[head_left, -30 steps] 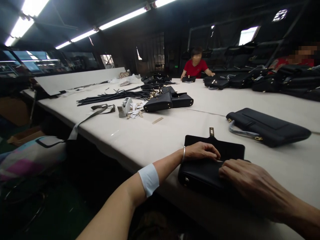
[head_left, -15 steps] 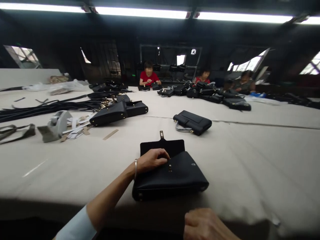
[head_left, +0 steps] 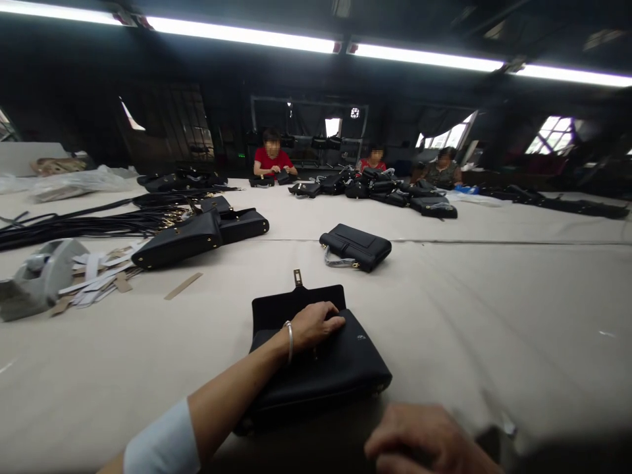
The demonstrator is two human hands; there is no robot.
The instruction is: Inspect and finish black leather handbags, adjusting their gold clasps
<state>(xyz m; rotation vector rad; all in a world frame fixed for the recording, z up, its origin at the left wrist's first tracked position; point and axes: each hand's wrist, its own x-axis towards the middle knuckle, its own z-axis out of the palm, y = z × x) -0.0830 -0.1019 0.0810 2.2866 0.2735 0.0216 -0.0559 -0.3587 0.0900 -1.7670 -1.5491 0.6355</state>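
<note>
A black handbag (head_left: 340,368) lies flat on the beige table near me, its flap (head_left: 281,306) folded open away from me with a gold clasp tab at its end. My left hand (head_left: 316,324), with a silver bangle on the wrist, rests on the bag's top edge, fingers curled over it where the flap meets the body. My right hand (head_left: 424,444) is low at the frame's bottom edge, off the bag, knuckles up with its fingers curled under and hidden.
Another black handbag (head_left: 358,247) lies further out on the table (head_left: 494,309). At the left are two more bags (head_left: 197,234), a bundle of black straps (head_left: 79,220), paper strips and a grey tape dispenser (head_left: 37,276). Three people sit at the far side among piled bags.
My view has swung right and centred on the bag. My right hand left the bag and dropped to the near edge. My left hand stays on the bag.
</note>
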